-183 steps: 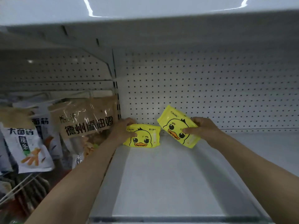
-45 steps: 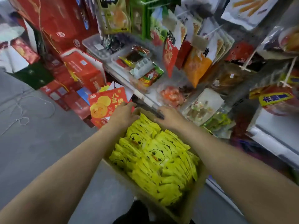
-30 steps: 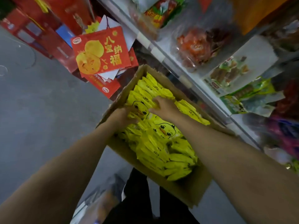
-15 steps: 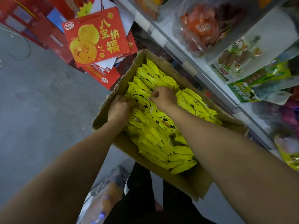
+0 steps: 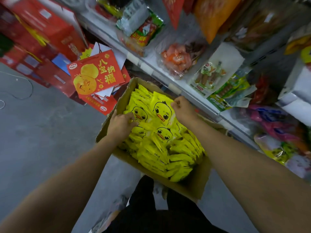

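Observation:
An open cardboard box stands on the floor, packed with several yellow packets printed with a duck face. My right hand pinches the top corner of one duck packet and holds it tilted up above the others. My left hand reaches into the box's left side, its fingers curled round the edge of another duck packet.
Red gift boxes lean on the floor left of the cardboard box. A white shelf edge runs diagonally behind it, with bagged snacks hanging above. Grey floor spreads to the left. My dark-clothed legs stand below the box.
Seconds ago both hands set duck packets on an upper shelf. Since then they went down into the box, and the right hand has now lifted one packet clear of the pile.

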A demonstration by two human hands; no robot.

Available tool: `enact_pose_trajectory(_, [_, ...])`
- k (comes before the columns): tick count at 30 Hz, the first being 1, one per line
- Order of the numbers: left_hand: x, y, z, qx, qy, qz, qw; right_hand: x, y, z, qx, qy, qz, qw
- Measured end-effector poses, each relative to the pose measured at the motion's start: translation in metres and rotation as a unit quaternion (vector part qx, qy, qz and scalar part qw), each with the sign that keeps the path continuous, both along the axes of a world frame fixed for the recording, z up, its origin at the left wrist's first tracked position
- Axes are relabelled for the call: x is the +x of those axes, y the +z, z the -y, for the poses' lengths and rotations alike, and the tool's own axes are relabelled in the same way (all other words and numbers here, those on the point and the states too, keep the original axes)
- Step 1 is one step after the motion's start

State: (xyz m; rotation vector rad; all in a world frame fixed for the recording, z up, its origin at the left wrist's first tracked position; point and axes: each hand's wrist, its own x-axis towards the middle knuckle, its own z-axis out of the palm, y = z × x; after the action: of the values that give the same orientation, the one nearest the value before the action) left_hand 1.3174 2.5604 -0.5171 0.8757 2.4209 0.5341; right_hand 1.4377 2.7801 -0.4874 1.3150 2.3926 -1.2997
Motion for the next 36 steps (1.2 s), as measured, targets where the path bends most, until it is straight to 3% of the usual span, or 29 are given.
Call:
enact_pose_trajectory(5, [0.018,0.05,-0.022,0.069,0.026,0.06,0.995,0.029,0.047,-0.027,-0.031,-0.088,-0.055,0.994])
enact_pose_trajectory(10, [0.056,0.101,-0.062,0.102,0.029,0.069,0.992,0.071,0.105,-0.052,-0.187,-0.22,-0.187,0.939])
enact_pose_trajectory(16, [0.132,0.162,-0.105,0.191,0.069,0.133,0.97,0.149,0.173,-0.095,-0.27,-0.191,-0.284,0.9])
enact_pose_trajectory(20, [0.182,0.202,-0.133,0.284,0.082,0.211,0.932,0.208,0.214,-0.118,-0.278,-0.16,-0.328,0.889])
enact_pose_trajectory(26, [0.246,0.254,-0.18,0.326,0.006,0.32,0.89,0.288,0.28,-0.155,-0.31,-0.114,-0.458,0.825])
enact_pose_trajectory(36, [0.273,0.343,-0.278,0.275,-0.124,0.208,0.93,0.357,0.351,-0.225,-0.225,-0.183,-0.529,0.798])
